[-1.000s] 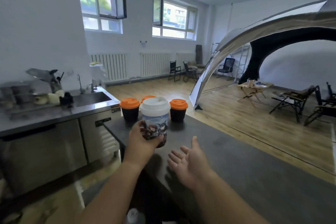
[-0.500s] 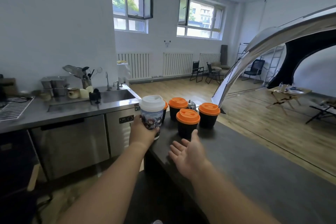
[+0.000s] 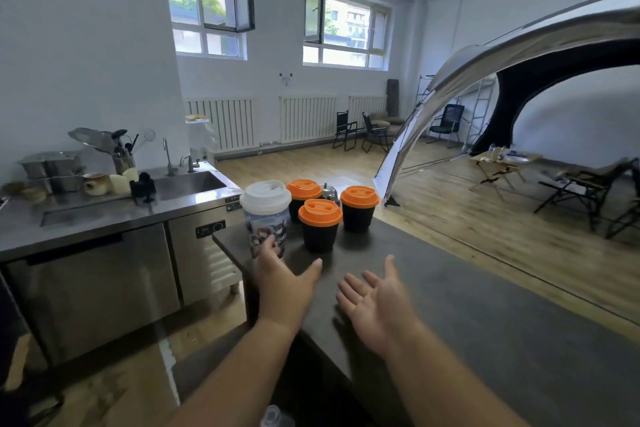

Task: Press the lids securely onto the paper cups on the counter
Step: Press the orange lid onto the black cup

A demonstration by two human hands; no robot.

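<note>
A tall printed paper cup with a white lid point(image 3: 266, 215) stands near the far left corner of the dark counter point(image 3: 485, 322). Three black cups with orange lids point(image 3: 320, 224) point(image 3: 358, 208) point(image 3: 303, 192) stand just right of it. My left hand point(image 3: 282, 282) is open right in front of the printed cup, fingertips at its base, thumb spread to the right. My right hand point(image 3: 375, 298) hovers open, palm up, over the counter, holding nothing.
A small metal bell-like object point(image 3: 329, 191) sits between the orange-lidded cups. A steel sink unit point(image 3: 104, 215) with utensils lies to the left, across a gap. Beyond the counter are a wooden floor, folding chairs and a large tent point(image 3: 485, 87).
My left hand carried the printed cup to the left of the orange-lidded cups, set it on the counter and let go. The view swung left; my right hand stayed open.
</note>
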